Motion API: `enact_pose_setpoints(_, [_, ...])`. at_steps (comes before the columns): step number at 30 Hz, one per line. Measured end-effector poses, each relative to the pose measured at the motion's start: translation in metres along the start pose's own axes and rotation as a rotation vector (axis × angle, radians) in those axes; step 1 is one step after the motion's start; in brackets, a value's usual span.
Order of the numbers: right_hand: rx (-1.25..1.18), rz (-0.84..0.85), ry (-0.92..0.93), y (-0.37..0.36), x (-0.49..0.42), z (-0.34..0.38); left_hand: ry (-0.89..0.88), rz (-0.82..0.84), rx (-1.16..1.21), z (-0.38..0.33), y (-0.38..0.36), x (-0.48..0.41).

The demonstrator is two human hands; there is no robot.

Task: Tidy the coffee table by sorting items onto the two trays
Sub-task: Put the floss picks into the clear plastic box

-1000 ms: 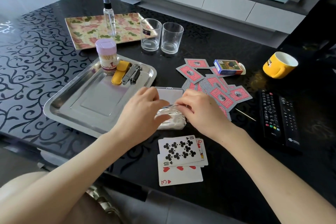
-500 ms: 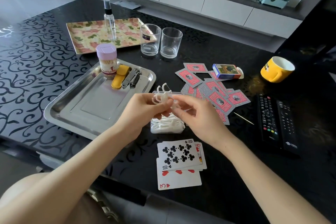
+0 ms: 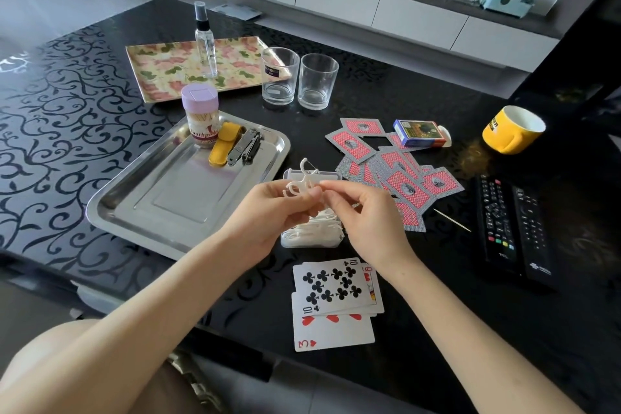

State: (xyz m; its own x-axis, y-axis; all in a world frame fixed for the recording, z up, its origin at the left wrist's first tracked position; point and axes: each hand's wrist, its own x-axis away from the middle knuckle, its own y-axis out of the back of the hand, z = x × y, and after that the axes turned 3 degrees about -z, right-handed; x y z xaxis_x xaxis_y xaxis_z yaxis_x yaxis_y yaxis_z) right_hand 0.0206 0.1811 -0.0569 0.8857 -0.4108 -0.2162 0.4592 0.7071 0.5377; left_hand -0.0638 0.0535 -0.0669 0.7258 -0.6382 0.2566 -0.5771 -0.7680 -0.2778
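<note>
The step in hand looks like gathering the loose floss picks [image 3: 300, 183] so they can go away as one item. The left hand [image 3: 268, 212] pinches a small tangled bunch of them between thumb and fingertips, held up just above the clear box [image 3: 312, 235], which sits open on the coffee table [image 3: 50, 104] beside the near right corner of the steel tray [image 3: 141, 208] and holds more picks. The right hand [image 3: 366, 215] meets the bunch from the other side, thumb and forefinger closed on the end of a pick – whether it is pulling one free or straightening the bunch, I cannot tell. The steel tray has a toothpick jar [image 3: 200, 114], a yellow case [image 3: 223, 144] and nail clippers [image 3: 245, 146] at its far end; the floral tray [image 3: 161, 67] beyond it carries only a spray bottle [image 3: 205, 40]. The next move probably calls for lowering the picks into the box without snagging their thin arms, closing it, then setting it on the steel tray with the other grooming things. Much is left – two glasses [image 3: 279, 76], scattered playing cards [image 3: 403, 178], a yellow mug [image 3: 510, 129] and two remotes [image 3: 514, 222] lie on the bare table.
</note>
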Motion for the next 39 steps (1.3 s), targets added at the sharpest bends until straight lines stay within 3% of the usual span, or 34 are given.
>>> enact_pose_setpoints(6, [-0.161, 0.113, -0.139, 0.003, -0.004, 0.004, -0.010, 0.056, -0.034, -0.006, 0.002, 0.002])
enact_pose_setpoints(11, [-0.291, 0.167, -0.248, 0.009, -0.008, 0.005, 0.215, 0.137, -0.001, -0.019, 0.006, 0.003])
enact_pose_setpoints(17, [-0.033, 0.117, -0.111, 0.018, -0.019, -0.001, 0.265, 0.006, 0.143, -0.022, -0.001, -0.003])
enact_pose_setpoints(20, [0.075, 0.114, -0.021, 0.020, -0.018, -0.004, 0.200, -0.078, -0.076, -0.026, 0.003, -0.002])
enact_pose_setpoints(23, [0.184, 0.130, 0.066, 0.015, -0.016, -0.007, -0.034, -0.258, -0.658, -0.024, 0.016, -0.001])
enact_pose_setpoints(25, [0.260, 0.125, 0.122, 0.012, -0.017, -0.010, -0.167, -0.321, -0.889, -0.025, 0.024, 0.000])
enact_pose_setpoints(32, [0.481, 0.147, 0.357, -0.003, -0.016, -0.016, -0.246, -0.196, -1.005, -0.011, 0.026, 0.002])
enact_pose_setpoints(39, [0.415, 0.180, 0.239, -0.003, -0.018, -0.016, -0.345, -0.175, -1.042, -0.003, 0.025, 0.000])
